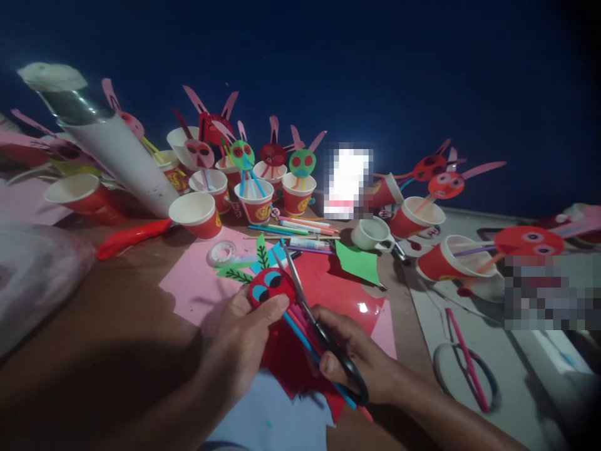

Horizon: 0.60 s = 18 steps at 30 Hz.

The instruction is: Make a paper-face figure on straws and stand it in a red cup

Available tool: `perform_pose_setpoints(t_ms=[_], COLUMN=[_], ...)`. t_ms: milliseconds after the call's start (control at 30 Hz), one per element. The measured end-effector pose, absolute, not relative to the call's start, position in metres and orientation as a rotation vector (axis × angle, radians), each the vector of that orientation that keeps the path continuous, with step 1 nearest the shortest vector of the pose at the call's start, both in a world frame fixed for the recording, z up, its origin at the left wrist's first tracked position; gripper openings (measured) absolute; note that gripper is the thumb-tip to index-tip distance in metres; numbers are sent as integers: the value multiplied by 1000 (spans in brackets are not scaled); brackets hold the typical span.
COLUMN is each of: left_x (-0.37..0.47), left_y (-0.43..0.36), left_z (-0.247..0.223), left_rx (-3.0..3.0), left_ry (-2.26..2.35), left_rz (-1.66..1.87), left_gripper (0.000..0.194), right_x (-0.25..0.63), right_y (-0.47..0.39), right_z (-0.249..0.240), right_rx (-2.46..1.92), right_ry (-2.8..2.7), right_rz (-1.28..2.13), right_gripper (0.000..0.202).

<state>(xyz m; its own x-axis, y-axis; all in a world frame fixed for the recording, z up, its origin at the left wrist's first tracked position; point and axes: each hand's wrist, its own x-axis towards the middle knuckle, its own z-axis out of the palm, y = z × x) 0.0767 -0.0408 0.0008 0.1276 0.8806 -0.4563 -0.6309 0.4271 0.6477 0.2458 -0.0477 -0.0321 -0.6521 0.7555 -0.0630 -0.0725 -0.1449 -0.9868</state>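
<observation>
The puppet (272, 289) is above the middle of the table (136, 294), over paper, its round red face turned up toward the camera. Its long axis runs on a slant: the green ears point up and to the left, and the blue and pink straws run down to the right. The left hand (244, 329) is closed on the face, thumb across its front and fingers behind. The right hand (350, 347) is closed around the black handles of the scissors (345, 360), whose blades point up and slightly left beside the face. Under and around them, the brown table bears pink paper (188, 275), a shiny red sheet (342, 288) and, nearest the camera, a pale sheet (267, 413). Beyond lie tape (222, 253), green paper (359, 263), pens (305, 225) and a mug (370, 235). Red and white cups (195, 216), many holding similar puppets, form a loose arc behind. A leaning tube (122, 156) and a plastic bag (42, 275) are at left; a pale surface (451, 338) with a pink straw (467, 360) is at right. A dark blue backdrop (282, 50) fills the dim room behind.
</observation>
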Motion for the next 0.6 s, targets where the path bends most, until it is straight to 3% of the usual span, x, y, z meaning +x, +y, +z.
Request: perform_pose_setpoints(t_ms=[600], left_x=[75], left_y=[-41], left_z=[-2], left_rx=[390], left_ry=[891], left_rz=[1099], left_gripper=[10], right_x=[247], right_y=[-49], right_z=[-33], right_rx=[-754], right_ry=[-1551], right_rz=[1851], right_gripper=[27])
